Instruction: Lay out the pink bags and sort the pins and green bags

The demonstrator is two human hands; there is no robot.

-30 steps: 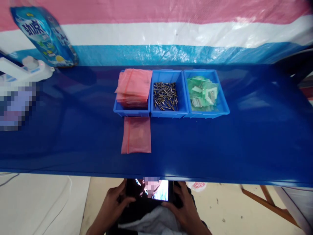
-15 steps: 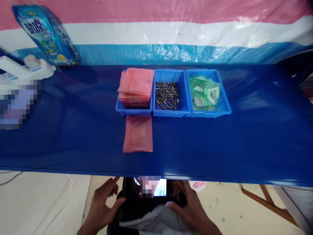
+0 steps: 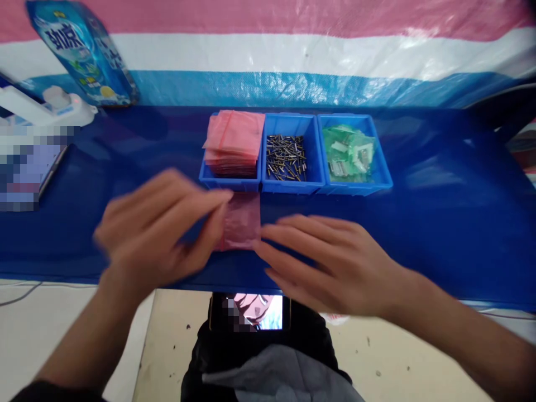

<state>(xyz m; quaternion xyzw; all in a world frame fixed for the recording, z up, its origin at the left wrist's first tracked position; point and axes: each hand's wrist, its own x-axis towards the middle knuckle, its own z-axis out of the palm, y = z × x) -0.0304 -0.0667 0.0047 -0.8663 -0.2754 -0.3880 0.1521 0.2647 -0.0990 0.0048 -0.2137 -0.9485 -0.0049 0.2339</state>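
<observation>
A pink-red zip-lock bag lies on the blue table in front of the boxes. Over its left side is my left hand, blurred, with thumb and forefinger tips together at the bag; the bag's upper left corner is hidden under them. My right hand reaches in from the right, fingers stretched out and apart, the fingertips at the bag's right edge. Behind the bag, a blue box holds a stack of similar pink-red bags.
Beside the stack, a blue box holds loose metal rivets; another holds green bags with pale pieces inside. A blue detergent pack and white bottle stand at the back left. A lit phone rests on my lap.
Both hands have come up from beside the phone on my lap to the pink-red bag on the table. The view has shifted slightly. The boxes stay in place.
</observation>
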